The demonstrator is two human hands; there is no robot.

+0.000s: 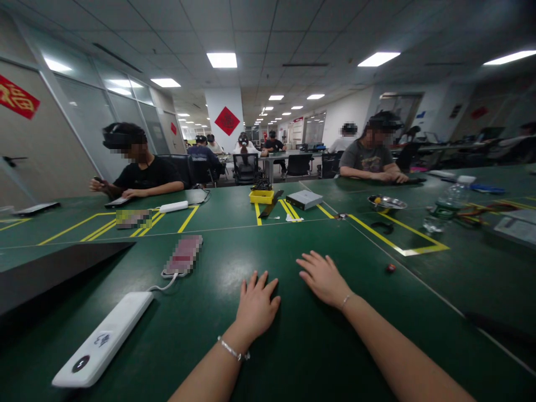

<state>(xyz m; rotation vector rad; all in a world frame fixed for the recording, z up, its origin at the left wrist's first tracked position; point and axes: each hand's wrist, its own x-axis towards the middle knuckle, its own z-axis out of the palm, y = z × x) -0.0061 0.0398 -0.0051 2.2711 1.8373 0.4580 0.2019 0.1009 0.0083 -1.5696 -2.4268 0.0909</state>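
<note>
My left hand (257, 304) lies palm down on the green tabletop (288, 346), fingers spread and holding nothing. To its right, my right hand (322, 276) rests palm down too, its fingers stretched out toward the left. A bracelet circles each wrist. Left of my hands lies a phone (184, 254) with a blurred screen. A white cable (167, 285) runs from it to a long white power bank (106, 338). A small dark red object (391, 268) sits to the right of my right hand; its kind is too small to tell.
A black panel (54, 273) covers the left side. Farther off are a yellow bin (262, 196), a grey box (304, 199), a metal bowl (387, 202) and a water bottle (450, 206). Yellow tape marks the table. Two people sit across, at left (142, 173) and right (371, 156).
</note>
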